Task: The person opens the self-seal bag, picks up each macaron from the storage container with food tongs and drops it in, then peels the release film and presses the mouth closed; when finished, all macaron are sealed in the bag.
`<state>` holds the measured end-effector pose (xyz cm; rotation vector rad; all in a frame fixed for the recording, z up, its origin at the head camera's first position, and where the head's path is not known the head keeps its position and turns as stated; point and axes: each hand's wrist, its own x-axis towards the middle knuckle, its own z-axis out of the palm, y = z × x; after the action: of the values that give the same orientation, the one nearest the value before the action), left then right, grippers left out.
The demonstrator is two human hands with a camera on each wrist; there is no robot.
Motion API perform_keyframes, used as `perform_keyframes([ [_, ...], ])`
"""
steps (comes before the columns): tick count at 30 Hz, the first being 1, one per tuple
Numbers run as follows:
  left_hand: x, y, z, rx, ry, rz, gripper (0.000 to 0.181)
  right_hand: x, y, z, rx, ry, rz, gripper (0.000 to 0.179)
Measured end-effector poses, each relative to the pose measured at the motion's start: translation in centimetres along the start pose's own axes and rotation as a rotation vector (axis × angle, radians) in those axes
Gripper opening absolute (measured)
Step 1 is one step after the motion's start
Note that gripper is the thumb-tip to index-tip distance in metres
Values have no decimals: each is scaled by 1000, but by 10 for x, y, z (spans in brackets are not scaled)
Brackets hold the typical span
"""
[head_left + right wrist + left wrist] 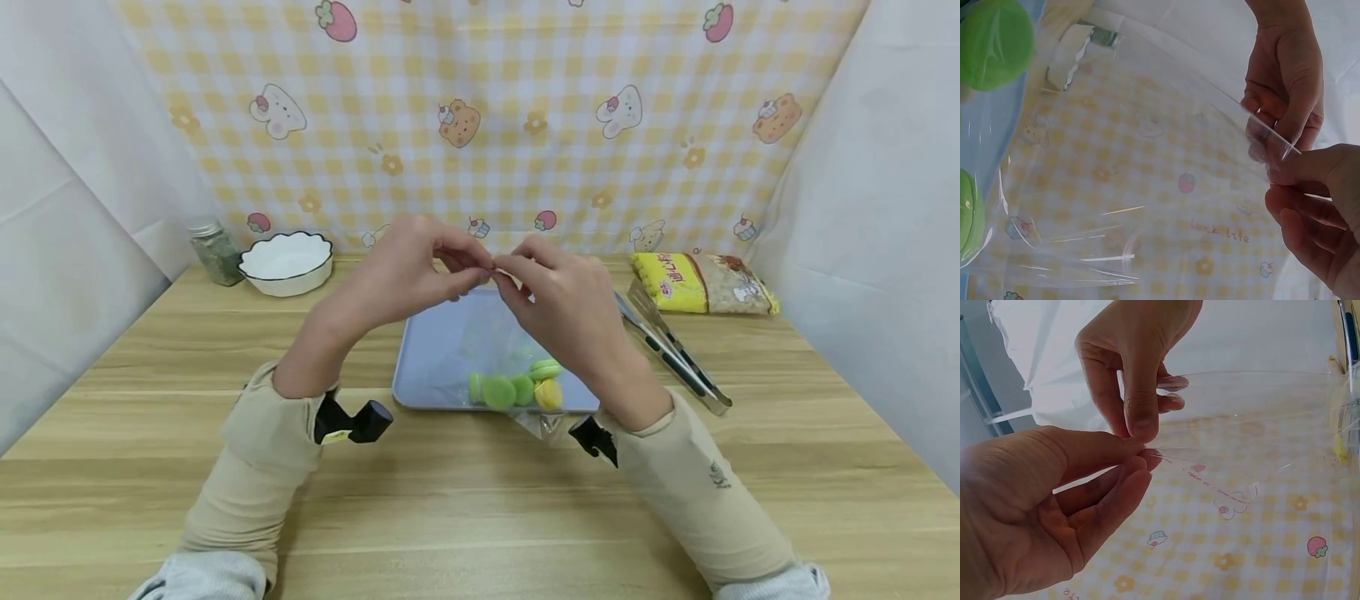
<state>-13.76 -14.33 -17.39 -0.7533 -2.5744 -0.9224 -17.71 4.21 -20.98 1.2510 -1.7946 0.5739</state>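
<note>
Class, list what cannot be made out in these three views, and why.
- Head: far right corner of tray, behind right hand.
- Head: fine print on yellow packet, too small.
- Right wrist: rest of lower green macaron, cut by left edge.
- Left wrist: pinched part of clear bag, covered by left hand.

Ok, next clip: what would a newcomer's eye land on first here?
Probably the left hand and right hand, meeting mid-picture in the head view, pinching the edge of a clear bag. Below them, bright green rounds and a yellow one show at the bag's low end, over the front of a blue tray. Behind hangs a cartoon-printed checked cloth.
</note>
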Motion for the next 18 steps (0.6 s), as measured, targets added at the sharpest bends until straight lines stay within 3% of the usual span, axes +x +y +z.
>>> perform_keyframes([
  [8,-1,3,2,-45,2,-21,11,1,1,-2,33,-12,27,6],
  [18,-1,4,3,-6,2,73,14,2,0,-7,95,-22,111,5],
])
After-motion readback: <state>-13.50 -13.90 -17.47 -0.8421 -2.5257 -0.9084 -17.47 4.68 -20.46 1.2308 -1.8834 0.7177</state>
